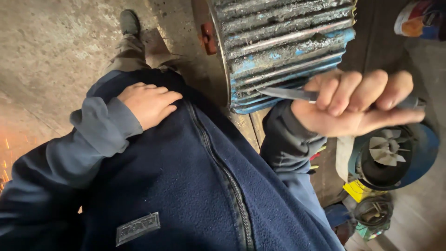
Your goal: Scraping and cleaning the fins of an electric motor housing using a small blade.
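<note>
Up close, the right hand (353,104) is fisted around a slim metal tool (290,94), its flat grey blade pointing at the ribbed, grimy blue motor casing (283,51). Loosely open, the left hand (148,103) lies flat on the dark fleece jacket (186,186). Below sits a round blue fan housing (420,153) with white blades.
</note>
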